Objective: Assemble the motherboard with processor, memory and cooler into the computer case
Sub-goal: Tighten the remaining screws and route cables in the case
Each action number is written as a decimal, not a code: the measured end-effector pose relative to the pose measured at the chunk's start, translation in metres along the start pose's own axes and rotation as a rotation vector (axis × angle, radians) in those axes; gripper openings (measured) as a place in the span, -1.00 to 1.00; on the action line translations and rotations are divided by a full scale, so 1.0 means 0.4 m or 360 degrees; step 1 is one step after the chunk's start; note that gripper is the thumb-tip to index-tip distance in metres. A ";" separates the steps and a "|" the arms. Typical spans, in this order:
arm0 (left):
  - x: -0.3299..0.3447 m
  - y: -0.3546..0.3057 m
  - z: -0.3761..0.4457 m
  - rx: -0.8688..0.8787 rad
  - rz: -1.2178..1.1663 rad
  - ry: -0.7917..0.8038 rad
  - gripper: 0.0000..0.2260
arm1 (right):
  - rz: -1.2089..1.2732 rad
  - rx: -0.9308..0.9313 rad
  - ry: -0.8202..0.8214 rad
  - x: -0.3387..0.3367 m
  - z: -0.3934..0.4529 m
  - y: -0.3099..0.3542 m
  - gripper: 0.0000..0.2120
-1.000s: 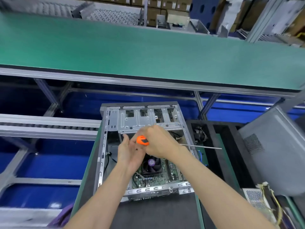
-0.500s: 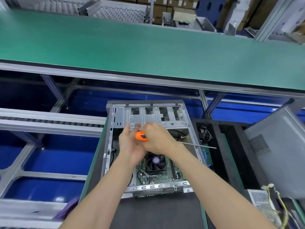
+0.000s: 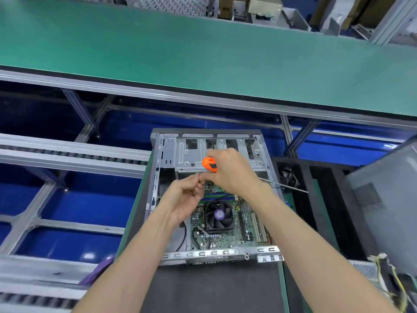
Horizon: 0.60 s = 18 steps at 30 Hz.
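Observation:
An open grey computer case (image 3: 168, 152) lies flat on a dark mat. Inside it sits a green motherboard (image 3: 246, 227) with a black cooler fan (image 3: 218, 215) and memory sticks (image 3: 217, 197) just beyond the fan. My right hand (image 3: 232, 170) grips a screwdriver by its orange handle (image 3: 207, 163); the thin metal shaft (image 3: 286, 186) sticks out to the right over the case wall. My left hand (image 3: 184, 199) hovers above the board with fingers curled, its fingertips meeting the right hand's fingers and pinching something too small to make out.
A long green conveyor belt (image 3: 203, 55) runs across the far side. A roller track (image 3: 67, 152) lies to the left. A black foam tray (image 3: 320, 188) and a grey case panel (image 3: 383, 195) stand on the right. Loose wires (image 3: 390, 276) lie at bottom right.
Both hands have risen off the board toward the drive bay, uncovering the memory sticks and cooler. The left hand's fingers have curled up against the right hand's fingertips.

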<state>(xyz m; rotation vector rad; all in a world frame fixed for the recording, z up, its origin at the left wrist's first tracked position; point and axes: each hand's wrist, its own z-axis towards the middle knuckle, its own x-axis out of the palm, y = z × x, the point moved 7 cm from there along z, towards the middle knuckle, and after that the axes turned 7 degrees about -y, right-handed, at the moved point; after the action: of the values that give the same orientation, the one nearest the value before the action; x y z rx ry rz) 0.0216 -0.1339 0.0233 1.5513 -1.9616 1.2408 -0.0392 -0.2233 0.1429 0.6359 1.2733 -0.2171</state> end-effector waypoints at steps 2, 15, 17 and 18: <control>0.003 0.006 0.013 -0.0013 -0.0005 0.0001 -0.90 | -0.0049 -0.0052 0.0008 -0.003 0.005 0.007 -0.68; -0.100 0.037 0.099 0.0213 0.0237 -0.0570 -0.85 | 0.0006 -0.0490 -0.0339 -0.130 0.039 0.200 -0.76; -0.102 0.036 0.097 0.0212 0.0245 -0.0603 -0.90 | 0.0172 -0.0513 -0.0492 -0.186 0.049 0.252 -0.73; -0.098 0.035 0.094 0.0218 0.0283 -0.0606 -0.92 | 0.0255 -0.0519 -0.0540 -0.206 0.052 0.275 -0.72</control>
<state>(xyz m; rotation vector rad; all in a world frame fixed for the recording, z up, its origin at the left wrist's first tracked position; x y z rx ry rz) 0.0311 -0.1399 -0.0314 1.8253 -2.3369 1.2422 0.0070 -0.1615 0.2583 0.3968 0.8997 0.0179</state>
